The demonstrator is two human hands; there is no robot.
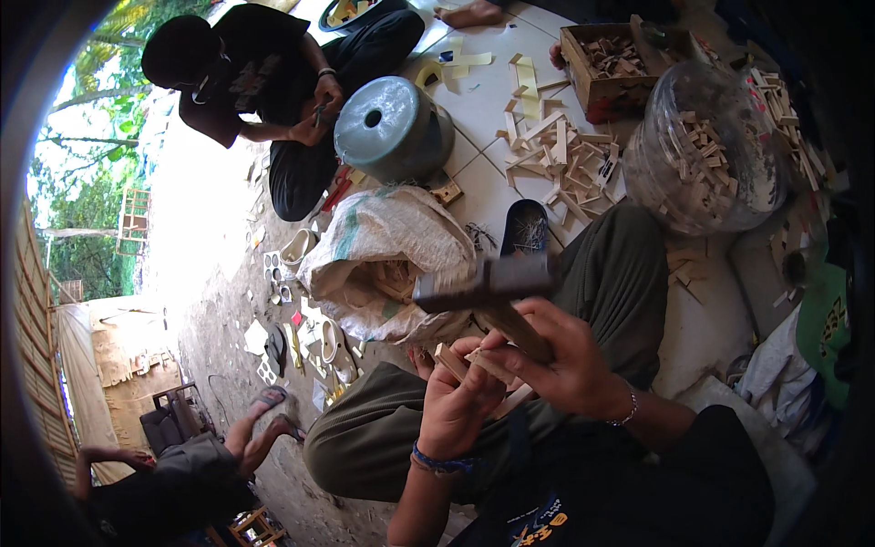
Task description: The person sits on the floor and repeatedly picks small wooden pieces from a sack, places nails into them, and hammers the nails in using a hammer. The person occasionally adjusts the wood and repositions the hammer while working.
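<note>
Blocky hammer (488,281) — right hand (567,365) grips wooden handle (518,332).

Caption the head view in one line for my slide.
Left hand holds wood pieces; right hand, gripping a hammer, touches them near an open sack.

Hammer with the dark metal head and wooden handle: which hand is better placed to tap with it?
Probably the right hand: the hammer is in its grip, while the left hand holds a pale narrow wooden piece.
</note>
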